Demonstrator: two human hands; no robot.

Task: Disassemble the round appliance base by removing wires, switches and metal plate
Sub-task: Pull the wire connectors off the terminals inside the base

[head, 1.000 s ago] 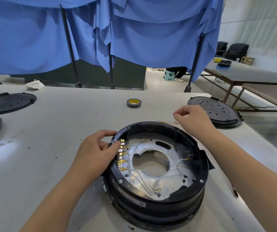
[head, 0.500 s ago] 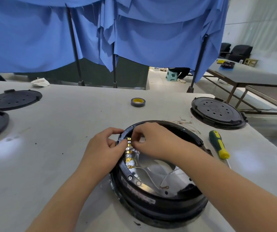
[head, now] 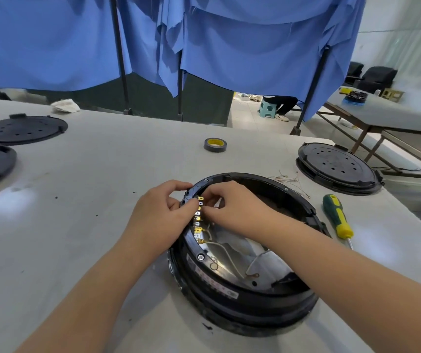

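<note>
The round black appliance base (head: 242, 299) stands on the white table, open side up. Inside lies a shiny metal plate (head: 232, 253) with white wires (head: 226, 253) running across it. A row of brass terminals (head: 198, 220) lines the inner left rim. My left hand (head: 161, 215) grips the outer left rim beside the terminals. My right hand (head: 232, 207) reaches in from the right, its fingertips pinching at the topmost terminals. The exact piece it pinches is hidden by the fingers.
A green and yellow screwdriver (head: 336, 216) lies right of the base. Loose thin wires (head: 288, 178) lie behind it. A tape roll (head: 215, 144) sits farther back. Black round covers rest at the right (head: 336, 166) and far left (head: 20, 129).
My right hand came from behind the base's far rim over to the terminal row on the left. The left hand stayed on the rim. The view shifted, bringing the screwdriver into sight.
</note>
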